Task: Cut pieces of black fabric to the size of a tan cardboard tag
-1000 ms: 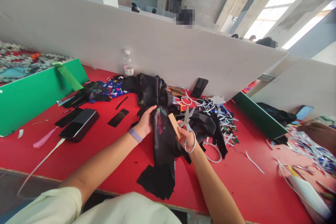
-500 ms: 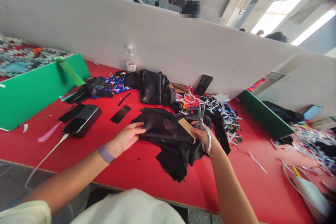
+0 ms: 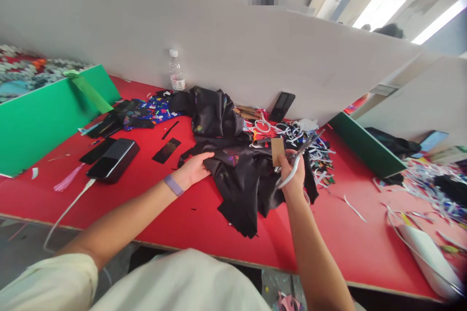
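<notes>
Black satiny cloth (image 3: 237, 175) with small coloured butterfly prints lies crumpled in the middle of the table. My left hand (image 3: 193, 170) pinches its left edge, thumb on top and the other fingers partly under the fabric. In my right hand (image 3: 295, 175) are scissors (image 3: 292, 175) with pale handles, their blades pointing up and to the right. The same hand also grips a small tan piece of cardboard (image 3: 278, 151), held upright over the cloth's right part. A bundle of the same black cloth (image 3: 211, 112) sits just behind.
A plastic bottle (image 3: 176, 70) stands by the white partition (image 3: 219, 34). At left are a black device (image 3: 113, 160) with a white cable and a green divider (image 3: 47, 126). Fabric scraps (image 3: 317, 155) and a leaning dark phone (image 3: 282, 106) are at right, near another green divider (image 3: 368, 146).
My left hand has moved right and taken hold of the cloth edge, folding it over. My right hand has turned the cardboard upright and swung the scissors toward the right.
</notes>
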`<action>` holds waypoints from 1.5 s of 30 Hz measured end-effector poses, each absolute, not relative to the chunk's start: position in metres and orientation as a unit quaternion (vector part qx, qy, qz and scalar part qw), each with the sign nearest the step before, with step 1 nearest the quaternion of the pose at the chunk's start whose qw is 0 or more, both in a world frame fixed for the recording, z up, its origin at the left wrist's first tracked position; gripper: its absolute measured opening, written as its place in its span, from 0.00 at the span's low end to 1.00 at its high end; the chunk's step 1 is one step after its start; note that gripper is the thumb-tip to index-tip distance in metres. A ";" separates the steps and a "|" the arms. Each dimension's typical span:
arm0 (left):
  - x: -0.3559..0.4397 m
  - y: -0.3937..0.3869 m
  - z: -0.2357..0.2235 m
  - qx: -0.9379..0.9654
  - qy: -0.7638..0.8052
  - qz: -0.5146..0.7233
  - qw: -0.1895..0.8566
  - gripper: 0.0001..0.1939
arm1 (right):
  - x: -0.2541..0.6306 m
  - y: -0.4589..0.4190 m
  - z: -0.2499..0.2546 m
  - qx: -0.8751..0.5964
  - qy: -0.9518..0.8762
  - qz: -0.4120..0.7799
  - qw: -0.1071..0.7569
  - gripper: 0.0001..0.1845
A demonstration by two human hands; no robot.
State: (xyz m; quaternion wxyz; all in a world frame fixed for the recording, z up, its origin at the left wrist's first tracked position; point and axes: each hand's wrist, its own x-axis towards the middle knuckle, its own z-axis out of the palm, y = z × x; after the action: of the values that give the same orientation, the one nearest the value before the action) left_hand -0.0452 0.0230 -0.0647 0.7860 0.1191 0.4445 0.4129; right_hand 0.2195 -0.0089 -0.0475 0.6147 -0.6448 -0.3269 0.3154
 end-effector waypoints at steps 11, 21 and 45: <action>-0.063 -0.002 -0.076 0.155 0.467 0.435 0.754 0.09 | 0.185 -0.085 -0.056 -0.499 -0.491 0.633 0.329 0.14; -0.105 -0.048 -0.062 0.443 0.461 0.095 0.763 0.15 | 0.265 -0.069 -0.007 -0.561 -0.602 0.551 0.140 0.11; -0.112 -0.010 -0.085 0.847 0.511 0.099 0.105 0.30 | 0.231 -0.020 -0.110 -0.384 -0.228 0.666 0.597 0.11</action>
State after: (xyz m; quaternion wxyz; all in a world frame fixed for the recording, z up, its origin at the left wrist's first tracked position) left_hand -0.1123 -0.0099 -0.0850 0.1050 0.8474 0.5110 0.0988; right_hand 0.2309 -0.0200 -0.1096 0.5974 -0.3838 -0.2280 0.6662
